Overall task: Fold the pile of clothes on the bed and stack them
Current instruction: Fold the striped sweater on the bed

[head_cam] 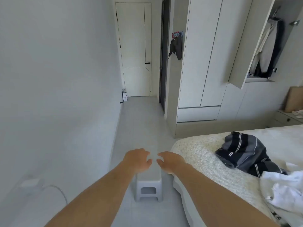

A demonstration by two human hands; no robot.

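Two bare forearms reach forward, hands nearly meeting above a small grey plastic stool [148, 181].

I see my left hand [137, 159] and right hand [170, 162] palm-down, fingers loosely curled, holding nothing. On the cream textured bed [196, 154] lie a navy-and-grey striped garment [244, 153] and crumpled white clothing [285, 190], cut off at the frame's edge.

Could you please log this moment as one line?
left hand: open, empty | right hand: open, empty | striped garment: unfolded on bed | stack: none
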